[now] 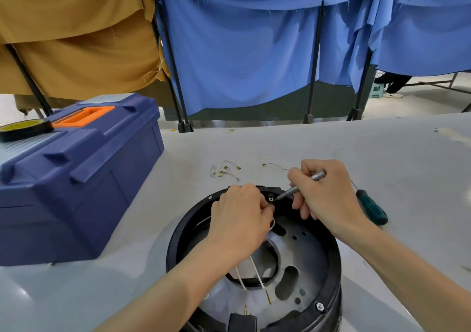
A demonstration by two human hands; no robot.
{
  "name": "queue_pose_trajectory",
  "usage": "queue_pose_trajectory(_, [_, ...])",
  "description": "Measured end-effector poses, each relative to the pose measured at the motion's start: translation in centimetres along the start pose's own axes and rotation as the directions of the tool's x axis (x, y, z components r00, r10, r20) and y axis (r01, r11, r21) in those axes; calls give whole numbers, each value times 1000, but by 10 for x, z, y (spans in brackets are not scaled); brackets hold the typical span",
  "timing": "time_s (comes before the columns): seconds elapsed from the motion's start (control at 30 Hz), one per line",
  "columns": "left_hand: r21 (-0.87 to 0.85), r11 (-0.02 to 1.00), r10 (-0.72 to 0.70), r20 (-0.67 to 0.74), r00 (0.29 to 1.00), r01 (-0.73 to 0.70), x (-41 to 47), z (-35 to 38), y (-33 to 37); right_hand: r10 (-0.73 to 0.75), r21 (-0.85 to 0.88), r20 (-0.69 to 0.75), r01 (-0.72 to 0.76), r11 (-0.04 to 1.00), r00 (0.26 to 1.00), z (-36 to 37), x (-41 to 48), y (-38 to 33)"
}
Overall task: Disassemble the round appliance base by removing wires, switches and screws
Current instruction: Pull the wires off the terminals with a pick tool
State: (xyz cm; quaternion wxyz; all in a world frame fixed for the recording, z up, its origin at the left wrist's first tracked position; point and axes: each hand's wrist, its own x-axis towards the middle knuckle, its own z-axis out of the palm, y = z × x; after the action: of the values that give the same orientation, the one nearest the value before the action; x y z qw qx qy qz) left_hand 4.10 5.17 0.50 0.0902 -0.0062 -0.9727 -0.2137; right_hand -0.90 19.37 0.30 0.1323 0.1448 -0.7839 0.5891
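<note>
Round appliance base [311, 250]: left hand [239, 219] fingers pinch white wire [273, 226] at its 12 o'clock rim, right hand [323, 194] fingers curl round silver driver [300, 185] aimed there.

One wide-angle camera, worn on the person's head, looks forward and down. It sits close over the round appliance base [305, 250] at the frame's bottom centre, takes in the desk [356, 148] beyond, and reaches the blue curtains [242, 51] hanging behind it.
</note>
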Motion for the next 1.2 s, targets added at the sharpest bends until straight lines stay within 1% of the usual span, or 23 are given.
queue_pose_trajectory(0.17, [-87, 996, -8, -5, 1000, 8, 1, -1, -3, -55, -16, -4, 54, 998, 999, -1, -3, -1])
queue_pose_trajectory(0.57, [-171, 985, -4, -14, 1000, 2, 2, 1, -6, -165, -108, 103, 176, 978, 981, 2, -9, -7])
queue_pose_trajectory(0.77, [-190, 982, -11, 3, 1000, 12, 4, 2, -6, -252, -240, 175, 289, 927, 952, 6, -10, -6])
queue_pose_trajectory(0.83, [-196, 981, -15, 5, 1000, 15, 5, 2, -6, -236, -236, 185, 276, 932, 954, 6, -8, -6])
queue_pose_trajectory(1.0, [-203, 979, -25, 6, 1000, 26, 6, 3, -7, -86, -119, 170, 107, 987, 982, 4, 3, -4])
queue_pose_trajectory(1.2, [-227, 974, -24, 23, 999, 29, 6, 3, -8, -56, -80, 167, 70, 994, 984, 5, 5, -4])
